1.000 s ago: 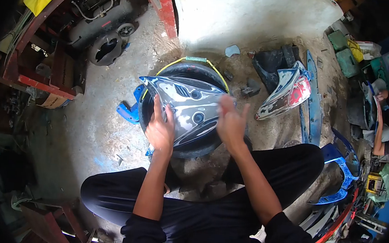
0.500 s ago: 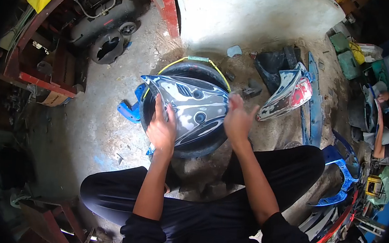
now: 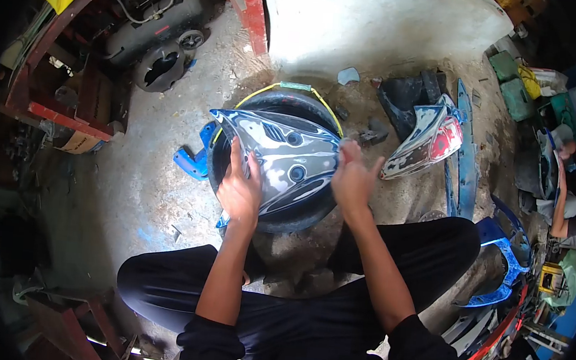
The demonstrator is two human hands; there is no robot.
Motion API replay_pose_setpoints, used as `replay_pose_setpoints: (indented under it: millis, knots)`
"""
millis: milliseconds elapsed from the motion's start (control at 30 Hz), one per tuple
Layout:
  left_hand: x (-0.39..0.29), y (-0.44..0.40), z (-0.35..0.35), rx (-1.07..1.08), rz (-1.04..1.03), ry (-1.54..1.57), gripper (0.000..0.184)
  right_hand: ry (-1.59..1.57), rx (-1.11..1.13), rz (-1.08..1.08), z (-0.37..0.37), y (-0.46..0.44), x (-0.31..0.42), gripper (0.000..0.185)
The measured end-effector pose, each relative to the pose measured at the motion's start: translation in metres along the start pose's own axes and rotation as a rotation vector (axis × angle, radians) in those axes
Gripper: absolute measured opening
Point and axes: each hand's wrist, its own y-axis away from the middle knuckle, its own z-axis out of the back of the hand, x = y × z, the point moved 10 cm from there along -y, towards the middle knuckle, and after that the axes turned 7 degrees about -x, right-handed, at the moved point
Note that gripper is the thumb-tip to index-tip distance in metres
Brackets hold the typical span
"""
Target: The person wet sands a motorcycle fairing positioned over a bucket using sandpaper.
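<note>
A motorcycle fairing panel (image 3: pixel 276 155), patchy grey and white with blue edges and two round holes, lies across a black bucket (image 3: pixel 240 100) with a yellow handle. My left hand (image 3: pixel 240 191) grips the panel's left side, index finger and thumb resting on its surface. At the panel's right end, my right hand (image 3: pixel 353 182) is bent against the edge and somewhat blurred. Something reddish shows by its fingers, too unclear to name. The water level or contents of the bucket are hidden beneath the panel.
Right of the bucket lie a red-and-white panel (image 3: pixel 433 144), a long blue strip (image 3: pixel 466 153) and a blue frame piece (image 3: pixel 508 268). A blue part (image 3: pixel 191 163) rests at the bucket's left. Another person's arm (image 3: pixel 561 195) shows far right. A compressor tank (image 3: pixel 157 38) stands upper left.
The panel and both hands stay in nearly the same place. My right hand is still blurred at the panel's right end; the whole view has shifted very slightly.
</note>
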Motion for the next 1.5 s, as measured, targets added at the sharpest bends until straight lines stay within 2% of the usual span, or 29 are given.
replay_pose_setpoints:
  millis: [33,67,100,167,200,300,333,400,433,500,567,633,700,767,800,833,900,967,1033,1100,1167,1233,1300,1333,1367,1433,1467,1500]
  knots:
    - [0.0,0.001,0.004,-0.032,-0.028,0.004,0.046,0.106,-0.086,-0.142,-0.003,-0.002,-0.021,0.045]
    - [0.0,0.0,0.004,0.034,0.013,-0.038,0.046,0.069,-0.089,0.02,0.006,0.001,0.003,0.044]
    - [0.002,0.003,0.004,0.043,0.012,-0.043,0.046,0.068,-0.081,0.013,0.006,0.01,0.006,0.044]
    - [0.001,0.0,0.001,0.026,0.021,-0.016,0.047,-0.06,-0.024,0.241,0.003,0.018,0.034,0.042]
    - [0.002,0.0,-0.001,0.024,0.012,-0.002,0.048,-0.03,-0.032,0.082,0.007,0.011,0.016,0.041]
    - [-0.004,-0.002,0.009,-0.034,-0.035,0.016,0.047,0.121,-0.129,-0.009,0.009,-0.001,0.001,0.042]
    - [0.001,0.0,0.002,0.063,0.031,-0.053,0.047,0.118,-0.121,-0.011,0.005,0.007,0.002,0.042]
    - [0.003,0.001,0.0,0.064,0.042,-0.028,0.046,-0.071,0.007,0.217,-0.001,0.019,0.035,0.043]
    - [0.005,0.0,-0.001,0.057,0.056,-0.004,0.046,-0.066,0.001,0.215,0.001,0.014,0.03,0.043]
    - [0.003,-0.002,0.003,0.02,0.04,0.017,0.046,0.152,-0.065,-0.174,0.002,-0.002,-0.021,0.044]
    - [0.002,0.001,0.003,0.039,0.024,-0.041,0.046,0.187,-0.115,-0.091,0.002,0.005,-0.006,0.043]
    - [0.001,0.0,0.0,0.073,0.036,-0.046,0.046,-0.08,0.022,0.241,-0.002,0.02,0.035,0.044]
    - [0.001,0.0,0.002,0.025,0.024,0.012,0.046,-0.061,0.052,0.209,0.003,0.013,0.033,0.044]
    - [0.002,-0.001,0.005,0.008,0.011,0.013,0.045,0.179,-0.016,-0.217,0.002,-0.003,-0.02,0.045]
    - [0.002,-0.001,0.005,0.021,0.017,-0.023,0.045,0.219,-0.136,-0.156,0.0,-0.002,-0.011,0.045]
    - [0.001,0.0,0.004,0.042,0.016,-0.055,0.045,0.214,-0.127,-0.157,-0.009,0.01,-0.011,0.045]
    - [-0.001,0.0,0.002,0.046,0.028,-0.034,0.045,-0.01,0.015,0.228,-0.006,0.025,0.049,0.045]
    - [0.003,0.0,0.001,0.029,0.02,0.002,0.045,0.014,0.046,0.213,-0.005,0.018,0.046,0.045]
    - [0.004,-0.001,0.002,0.029,0.031,0.011,0.045,0.21,-0.088,-0.171,-0.005,-0.002,-0.01,0.049]
    - [0.001,0.0,0.004,0.053,0.037,-0.022,0.046,0.204,-0.109,-0.13,-0.003,0.002,0.004,0.05]
    - [0.001,0.0,0.001,0.051,0.035,-0.016,0.046,-0.031,0.071,0.221,-0.012,0.018,0.05,0.047]
    - [0.003,0.001,0.0,0.051,0.04,0.018,0.046,-0.062,0.067,0.171,-0.006,0.01,0.035,0.046]
    - [0.002,-0.002,0.005,0.028,0.034,0.015,0.046,0.085,-0.108,-0.267,0.003,-0.005,-0.016,0.045]
    - [0.002,-0.001,0.004,0.038,0.041,-0.012,0.046,0.1,-0.072,-0.109,-0.004,-0.002,-0.004,0.045]
    - [0.001,0.0,0.004,0.055,0.042,-0.035,0.046,0.099,-0.067,-0.115,-0.002,0.006,0.0,0.045]
    - [0.001,0.0,0.0,0.06,0.049,-0.029,0.046,-0.05,0.033,0.158,-0.001,0.015,0.034,0.046]
    - [0.003,0.001,-0.002,0.048,0.041,-0.006,0.046,-0.076,0.157,0.044,0.004,0.009,0.021,0.046]
    - [0.004,0.0,0.0,0.031,0.035,0.013,0.046,-0.074,0.156,0.048,-0.005,0.006,0.012,0.046]
